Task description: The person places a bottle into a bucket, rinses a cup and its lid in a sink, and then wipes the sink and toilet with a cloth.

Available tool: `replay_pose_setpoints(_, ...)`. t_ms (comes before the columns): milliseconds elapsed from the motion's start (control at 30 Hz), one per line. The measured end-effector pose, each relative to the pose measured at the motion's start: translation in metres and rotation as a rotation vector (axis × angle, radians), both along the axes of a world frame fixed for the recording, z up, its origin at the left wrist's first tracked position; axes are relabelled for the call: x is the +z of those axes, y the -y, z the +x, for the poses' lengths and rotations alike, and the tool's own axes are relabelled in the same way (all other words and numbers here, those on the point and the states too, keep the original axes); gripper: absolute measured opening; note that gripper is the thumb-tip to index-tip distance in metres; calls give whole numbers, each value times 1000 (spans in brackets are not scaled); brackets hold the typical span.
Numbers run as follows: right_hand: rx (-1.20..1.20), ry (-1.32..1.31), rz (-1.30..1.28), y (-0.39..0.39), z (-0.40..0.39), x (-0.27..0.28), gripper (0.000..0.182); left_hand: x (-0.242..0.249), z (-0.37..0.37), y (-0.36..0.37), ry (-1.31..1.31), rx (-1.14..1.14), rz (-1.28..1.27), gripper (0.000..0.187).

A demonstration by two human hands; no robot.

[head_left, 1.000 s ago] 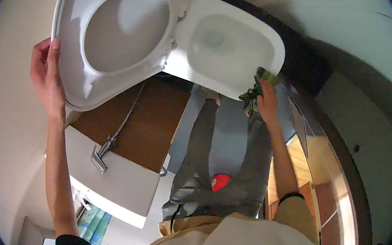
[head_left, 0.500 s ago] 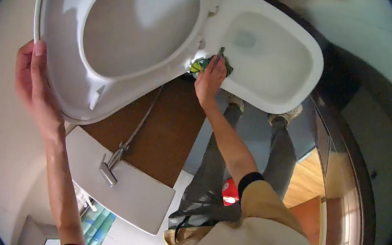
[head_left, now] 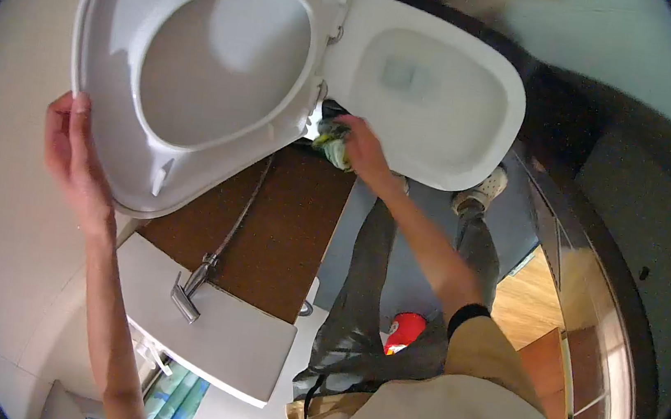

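My left hand (head_left: 77,155) holds the outer edge of the raised white toilet seat (head_left: 108,101), fingers behind it and thumb in front. Near the hinge side of the toilet bowl (head_left: 447,98), my right hand (head_left: 363,151) is closed on a crumpled green and yellow cloth (head_left: 333,145). The cloth is at the bowl's near rear corner, beside the lower hinge. A dark object shows just above the cloth, too small to make out. Some fingertips of the right hand are hidden by the cloth and blur.
A bidet sprayer (head_left: 189,292) with a metal hose lies over a white ledge (head_left: 246,344) beside a brown panel (head_left: 265,243). A red container (head_left: 406,331) stands on the floor by my legs. A dark glossy wall curves along the right.
My right hand has moved down and slightly left with the cloth, off the bowl's rim top. The view has shifted a little. My left hand still holds the seat.
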State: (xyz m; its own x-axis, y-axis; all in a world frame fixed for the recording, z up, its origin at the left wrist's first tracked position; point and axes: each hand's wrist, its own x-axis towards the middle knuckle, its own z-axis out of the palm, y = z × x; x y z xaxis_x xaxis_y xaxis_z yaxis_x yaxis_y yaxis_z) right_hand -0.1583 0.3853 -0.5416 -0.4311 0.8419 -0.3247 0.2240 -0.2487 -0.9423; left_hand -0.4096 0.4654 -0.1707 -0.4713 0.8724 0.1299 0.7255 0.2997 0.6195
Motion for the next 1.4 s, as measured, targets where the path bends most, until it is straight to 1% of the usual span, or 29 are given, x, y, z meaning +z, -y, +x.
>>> replay_pose_setpoints(33,-283,-71,-266,-12,2,17,34,7,1,-4,8,1,-9,26)
replay_pose_setpoints(100,-761,-53,-125,-38,-1,-38,34,19,2,-6,25,0,-4,26)
replay_pose_setpoints(167,-1150,-636,-364,-104,-15,-23,40,24,1,-9,21,-5,-8,27)
replay_pose_setpoints(200,-1116,-358,-261,-127,-34,-66,43,25,7,-11,38,30,8,28)
replay_pose_setpoints(267,-1083,-13,-208,-148,-69,-88,49,24,3,-11,25,52,-32,26)
replay_pose_setpoints(333,-1105,127,-314,-171,-111,-35,52,22,-4,-12,16,56,-37,25)
replay_pose_setpoints(433,-747,574,100,-121,-119,-53,65,11,-5,-11,39,53,12,25)
replay_pose_setpoints(500,-496,521,265,-73,-119,-12,71,17,-8,-12,28,50,30,27)
replay_pose_setpoints(567,-185,489,93,-6,-87,-11,75,20,-6,-14,43,35,16,24)
replay_pose_setpoints(633,153,607,457,32,-21,14,64,31,2,-15,68,63,-29,24)
replay_pose_setpoints(700,368,589,536,36,53,21,63,37,0,-16,66,45,-15,24)
replay_pose_setpoints(767,457,696,271,18,137,17,57,41,1,-17,61,30,-25,25)
replay_pose_setpoints(833,820,800,584,-6,233,47,49,51,-2,-13,32,30,-63,26)
replay_pose_setpoints(867,853,745,656,-25,249,53,44,59,-2,-14,34,35,-64,26)
replay_pose_setpoints(900,886,689,727,-52,259,50,40,66,1,-16,36,39,-65,26)
replay_pose_setpoints(967,970,942,756,-138,268,40,28,71,-2,-18,19,22,-55,26)
replay_pose_setpoints(1033,1388,891,1167,-229,236,76,23,70,-10,-19,-19,-18,-34,26)
replay_pose_setpoints(1100,1531,804,1301,-269,187,96,21,69,-16,-18,-7,3,-45,25)
replay_pose_setpoints(1167,1235,717,1348,-266,122,79,21,74,-20,-19,-39,12,-40,25)
replay_pose_setpoints(1233,960,696,1367,-260,41,59,22,70,-33,-12,-30,33,-43,25)
replay_pose_setpoints(1333,669,642,997,-263,-56,89,30,63,-44,-6,-20,38,0,26)
replay_pose_setpoints(1400,310,526,757,-242,-86,80,37,66,-48,-3,9,47,-8,28)
